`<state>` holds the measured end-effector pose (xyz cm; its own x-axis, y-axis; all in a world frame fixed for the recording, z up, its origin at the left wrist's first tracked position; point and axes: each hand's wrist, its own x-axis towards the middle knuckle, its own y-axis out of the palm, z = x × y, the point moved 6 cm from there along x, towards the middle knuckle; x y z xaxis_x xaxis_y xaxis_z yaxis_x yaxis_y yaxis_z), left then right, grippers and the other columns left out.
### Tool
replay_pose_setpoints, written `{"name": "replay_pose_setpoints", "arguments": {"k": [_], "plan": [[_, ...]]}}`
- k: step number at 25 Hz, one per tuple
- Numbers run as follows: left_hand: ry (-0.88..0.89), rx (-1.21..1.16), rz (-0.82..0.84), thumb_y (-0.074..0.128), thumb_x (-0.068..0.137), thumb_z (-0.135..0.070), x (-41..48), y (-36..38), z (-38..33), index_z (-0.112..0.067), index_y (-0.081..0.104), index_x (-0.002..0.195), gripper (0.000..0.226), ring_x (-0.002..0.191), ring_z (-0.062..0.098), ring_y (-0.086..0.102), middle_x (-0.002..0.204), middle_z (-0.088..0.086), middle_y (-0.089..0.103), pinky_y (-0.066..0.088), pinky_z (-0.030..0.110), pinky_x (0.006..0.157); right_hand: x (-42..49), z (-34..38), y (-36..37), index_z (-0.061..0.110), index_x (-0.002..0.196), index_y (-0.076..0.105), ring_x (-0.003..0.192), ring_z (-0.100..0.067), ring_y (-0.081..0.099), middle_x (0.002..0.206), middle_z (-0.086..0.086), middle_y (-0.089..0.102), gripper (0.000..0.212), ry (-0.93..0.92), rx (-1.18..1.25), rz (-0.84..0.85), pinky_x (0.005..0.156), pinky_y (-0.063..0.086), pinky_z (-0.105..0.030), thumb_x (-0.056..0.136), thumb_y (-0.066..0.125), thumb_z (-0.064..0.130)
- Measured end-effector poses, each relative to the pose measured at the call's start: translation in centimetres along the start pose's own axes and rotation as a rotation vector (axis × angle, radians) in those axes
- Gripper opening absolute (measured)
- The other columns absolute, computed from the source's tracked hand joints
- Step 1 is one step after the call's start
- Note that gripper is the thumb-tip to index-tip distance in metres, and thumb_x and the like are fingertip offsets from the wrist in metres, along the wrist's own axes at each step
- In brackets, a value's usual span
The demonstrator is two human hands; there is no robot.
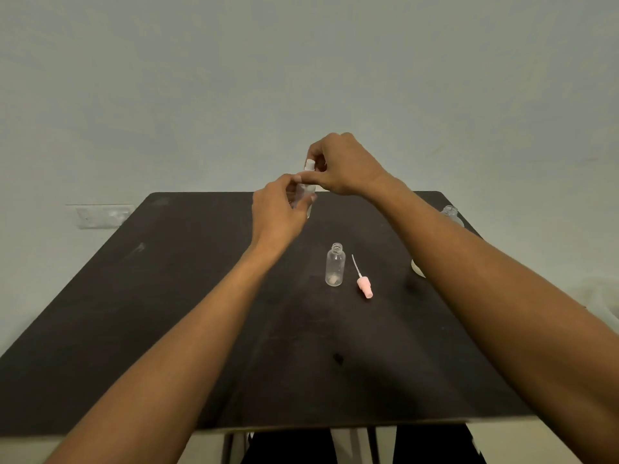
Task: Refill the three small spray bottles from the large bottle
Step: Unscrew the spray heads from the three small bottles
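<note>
The small spray bottle (304, 190) you are working on is held upright in the air over the far edge of the table (167, 296), at about 12 o'clock from the table's middle. Your left hand (278, 212) grips its clear body from the 9 o'clock side, fingers curled round it. Your right hand (341, 165) comes in from the 3 o'clock side and above, its fingers curled round the white top (310, 165) of that bottle, with the thumb stretched out to meet your left fingertips. Down on the table, at roughly 1 o'clock from the middle, a second small bottle (335, 266) stands upright with its neck open. Just beside it at its 3 o'clock lies a pink spray head (364, 289), its thin tube pointing toward 11 o'clock. Further right, a pale round object (417, 268) shows partly from under your right forearm; you cannot tell what it is. Near the table's right edge, at about 2 o'clock, a clear bottle (450, 214) stands, mostly hidden behind that forearm.
</note>
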<state>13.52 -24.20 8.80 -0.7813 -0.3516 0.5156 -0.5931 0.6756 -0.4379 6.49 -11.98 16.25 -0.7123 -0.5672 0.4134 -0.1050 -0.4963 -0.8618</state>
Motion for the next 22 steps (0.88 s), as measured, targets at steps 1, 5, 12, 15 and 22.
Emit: {"name": "replay_pose_setpoints", "arguments": {"k": [1,5,12,15,22], "plan": [[-0.003,-0.002,0.0,0.08,0.092,-0.033,-1.2,-1.1,-0.4,-0.016,0.074,0.12,0.033,0.092,0.005,0.071,0.102,-0.007,0.076,0.057,0.014,0.087,-0.7,1.4,-0.1,0.013,0.09,0.074,0.067,-0.014,0.061,0.071,0.005,0.065,0.031,-0.046,-0.028,0.044,0.063,0.043,-0.026,0.09,0.08,0.044],[-0.003,0.001,0.035,0.082,0.09,-0.029,-6.1,-5.0,-1.3,-0.017,0.074,0.122,0.035,0.087,-0.003,0.069,0.098,-0.009,0.075,0.046,-0.004,0.078,-3.9,6.0,-0.4,0.015,0.097,0.073,0.066,-0.003,0.054,0.071,0.014,0.057,0.026,-0.218,-0.101,0.156,0.065,0.043,-0.029,0.095,0.075,0.04],[-0.035,0.028,0.133,0.083,0.089,-0.031,-9.9,-7.7,-0.5,-0.02,0.073,0.127,0.041,0.083,-0.012,0.064,0.1,-0.013,0.075,0.047,0.0,0.077,-7.7,9.5,0.1,0.021,0.107,0.074,0.089,-0.01,0.071,0.099,0.006,0.076,0.024,-0.326,-0.044,0.333,0.082,0.057,-0.03,0.089,0.083,0.034],[-0.058,0.024,0.109,0.083,0.088,-0.029,-10.4,-7.7,-0.3,-0.019,0.073,0.127,0.041,0.079,-0.014,0.062,0.098,-0.014,0.073,0.049,0.001,0.078,-7.3,9.7,0.0,0.015,0.092,0.074,0.072,-0.011,0.072,0.079,0.002,0.076,0.043,-0.204,-0.087,0.197,0.071,0.056,-0.029,0.087,0.077,0.058],[-0.076,-0.001,0.099,0.085,0.086,-0.031,-10.5,-7.3,0.3,-0.019,0.074,0.127,0.044,0.082,-0.012,0.065,0.102,-0.01,0.077,0.051,0.002,0.079,-7.4,10.3,1.2,0.023,0.087,0.073,0.083,-0.014,0.068,0.085,0.006,0.073,0.007,-0.272,-0.126,0.364,0.083,0.058,-0.043,0.09,0.079,0.021]]}}
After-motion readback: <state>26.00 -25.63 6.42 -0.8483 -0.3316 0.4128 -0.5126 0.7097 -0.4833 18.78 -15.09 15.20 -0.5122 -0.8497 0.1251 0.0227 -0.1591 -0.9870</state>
